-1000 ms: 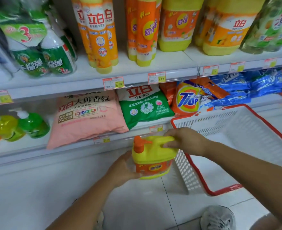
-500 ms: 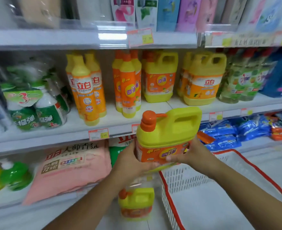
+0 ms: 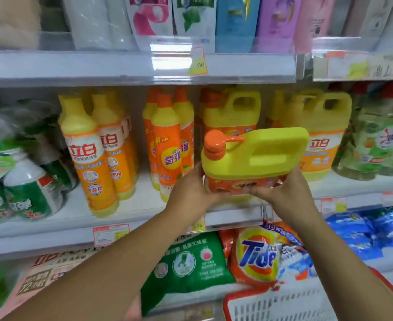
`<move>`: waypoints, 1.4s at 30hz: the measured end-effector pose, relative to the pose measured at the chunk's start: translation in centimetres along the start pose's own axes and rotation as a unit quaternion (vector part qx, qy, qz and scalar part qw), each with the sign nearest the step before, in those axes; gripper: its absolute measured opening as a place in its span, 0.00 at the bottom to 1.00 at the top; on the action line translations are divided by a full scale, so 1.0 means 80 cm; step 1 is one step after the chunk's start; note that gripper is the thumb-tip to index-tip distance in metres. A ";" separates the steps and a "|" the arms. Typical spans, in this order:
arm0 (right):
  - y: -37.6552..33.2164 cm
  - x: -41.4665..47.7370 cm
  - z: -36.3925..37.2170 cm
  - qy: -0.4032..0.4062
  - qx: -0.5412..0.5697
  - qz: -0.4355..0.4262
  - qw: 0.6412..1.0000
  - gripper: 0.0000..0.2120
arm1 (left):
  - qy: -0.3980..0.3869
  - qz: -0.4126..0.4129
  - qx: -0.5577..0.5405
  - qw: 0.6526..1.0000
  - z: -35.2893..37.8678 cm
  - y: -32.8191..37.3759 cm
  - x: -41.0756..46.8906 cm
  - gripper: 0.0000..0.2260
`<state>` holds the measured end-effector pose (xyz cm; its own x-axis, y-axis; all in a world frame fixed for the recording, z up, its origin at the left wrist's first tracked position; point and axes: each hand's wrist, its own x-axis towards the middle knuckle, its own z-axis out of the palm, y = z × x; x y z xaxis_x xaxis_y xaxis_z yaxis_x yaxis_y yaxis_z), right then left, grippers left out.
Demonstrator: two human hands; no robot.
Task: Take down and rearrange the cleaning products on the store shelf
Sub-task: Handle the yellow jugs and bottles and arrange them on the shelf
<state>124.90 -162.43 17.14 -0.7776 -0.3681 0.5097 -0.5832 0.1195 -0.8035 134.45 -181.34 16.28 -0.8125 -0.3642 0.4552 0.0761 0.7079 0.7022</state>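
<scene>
Fingers of both hands are curled round the orange-labelled base of a yellow dish-soap jug. The left hand cups the cap side and the right hand the handle side, holding it upright just over the front edge of the middle shelf, ahead of a matching jug. I judge the rearranging midway: this jug is in hand and unplaced, the spot before its twin looks free, and a red-rimmed basket sits below.
</scene>
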 end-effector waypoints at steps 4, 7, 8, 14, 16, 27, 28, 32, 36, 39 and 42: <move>0.013 0.022 -0.002 -0.019 0.026 0.004 0.999 0.43 | -0.058 0.040 0.113 0.991 0.001 -0.026 -0.003 0.33; 0.017 0.049 -0.007 -0.061 0.009 0.024 0.998 0.51 | -0.113 0.021 0.197 0.974 0.001 -0.046 -0.011 0.40; 0.020 0.058 -0.008 -0.075 0.003 0.031 0.997 0.54 | -0.117 0.021 0.213 0.970 0.002 -0.050 -0.012 0.41; 0.027 0.105 -0.004 -0.138 0.010 0.064 0.988 0.51 | -0.060 0.095 0.338 0.935 0.011 -0.059 -0.020 0.27; 0.028 0.115 -0.002 -0.147 0.017 0.076 0.986 0.51 | 0.002 0.171 0.351 0.921 0.015 -0.063 -0.022 0.24; 0.051 0.122 0.016 -0.100 -0.002 0.102 0.990 0.37 | 0.037 0.272 0.338 0.900 0.026 -0.084 -0.017 0.20; 0.052 0.122 0.019 -0.098 0.006 0.102 0.990 0.37 | 0.036 0.275 0.341 0.898 0.027 -0.085 -0.017 0.20; 0.047 0.122 0.030 -0.093 0.000 0.114 0.989 0.34 | 0.003 0.257 0.364 0.895 0.026 -0.084 -0.018 0.21; 0.034 0.089 0.036 0.004 -0.087 0.107 0.990 0.30 | -0.025 0.228 0.346 0.910 0.019 -0.073 -0.020 0.21; 0.004 0.010 0.040 0.133 -0.056 0.032 0.989 0.20 | -0.050 0.176 0.275 0.944 0.009 -0.058 -0.024 0.20; -0.015 -0.082 0.055 0.074 -0.042 -0.015 0.996 0.11 | -0.019 0.208 0.221 0.953 -0.003 -0.044 -0.060 0.20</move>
<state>131.74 -164.18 13.44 -0.7821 -0.2325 0.5782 -0.6195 0.1890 -0.7619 138.22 -182.22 11.71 -0.7863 0.0201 0.6175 0.1520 0.9750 0.1619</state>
